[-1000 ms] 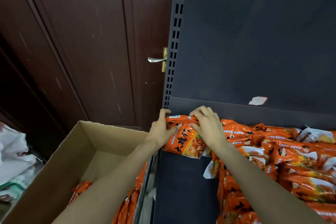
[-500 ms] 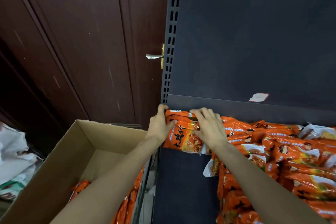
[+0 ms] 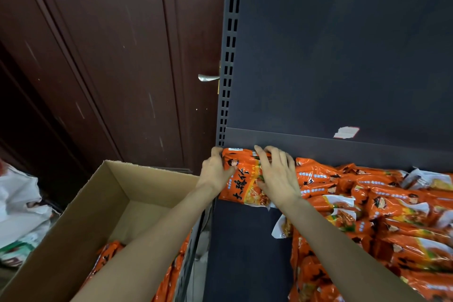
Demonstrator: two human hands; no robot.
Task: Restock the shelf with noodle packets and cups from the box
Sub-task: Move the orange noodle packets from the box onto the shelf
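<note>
While L hand (image 3: 215, 174) grips the noodle packet (image 3: 241, 180) by its edge w/ curled fingers, R hand (image 3: 279, 179) presses on it, fingers spread wide; box (image 3: 98, 203) sits lower-left of L fingers.

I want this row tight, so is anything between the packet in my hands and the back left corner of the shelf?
Nothing visible. The noodle packet, gripped by the left hand and pressed by the right hand, already reaches the shelf's back panel, with other packets only on its right.

Dark grey shelf deck (image 3: 245, 240), orange noodle packets (image 3: 397, 218) heaped over its right part, single packet (image 3: 241, 185) at back-left corner, against rear panel (image 3: 343, 56).
</note>
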